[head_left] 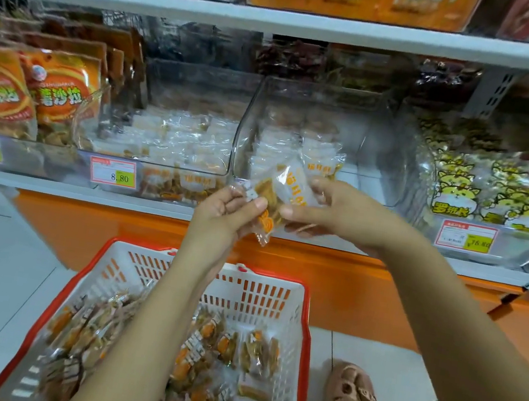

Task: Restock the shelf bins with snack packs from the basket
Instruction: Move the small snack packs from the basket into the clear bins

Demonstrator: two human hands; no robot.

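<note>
Both hands hold a small stack of clear snack packs (283, 193) with orange print, raised in front of the shelf edge. My left hand (227, 210) pinches the stack's lower left end. My right hand (331, 209) grips its right side, fingers curled round it. Just behind stands a clear shelf bin (251, 118) holding several like packs at its left. Below, a white basket with a red rim (304, 345) sits on the floor, filled with several of the same snack packs (225, 350).
Another clear bin (169, 136) of pale packs stands to the left, orange bags (55, 91) beyond it, cat-print packs (486, 190) to the right. Price tags (113, 172) line the shelf front. A sandalled foot (353, 398) stands right of the basket on the tiled floor.
</note>
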